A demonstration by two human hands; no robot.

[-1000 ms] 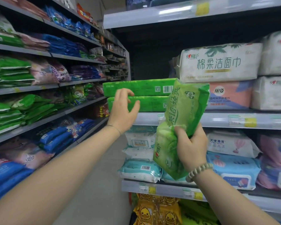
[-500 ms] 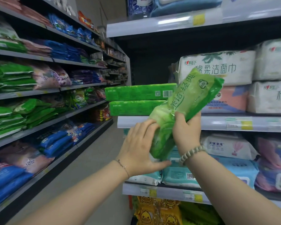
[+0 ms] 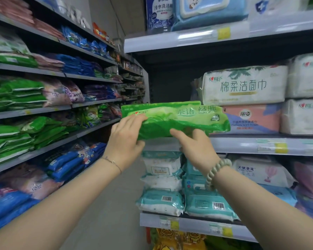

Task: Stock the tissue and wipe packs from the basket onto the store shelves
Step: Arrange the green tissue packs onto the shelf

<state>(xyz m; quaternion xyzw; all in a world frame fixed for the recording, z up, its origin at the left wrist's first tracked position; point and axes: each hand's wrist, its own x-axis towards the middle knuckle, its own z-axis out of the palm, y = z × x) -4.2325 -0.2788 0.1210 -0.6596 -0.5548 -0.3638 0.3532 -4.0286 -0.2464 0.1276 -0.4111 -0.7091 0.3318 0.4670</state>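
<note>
Narrow shop aisle; grey floor point(image 3: 119, 213) runs up centre of frame. Grey metal shelving point(image 3: 43, 110) fills left side, more shelving point(image 3: 242, 144) at right w/ yellow price tags point(image 3: 280, 147) on front edges. Pale wall point(image 3: 101, 11) top centre. Light dim.

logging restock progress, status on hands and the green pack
Both on it: left hand grips green pack at left end, right hand holds its lower edge. Pack level at shelf height, not released. Nearby: pink towel pack at its right end.
</note>
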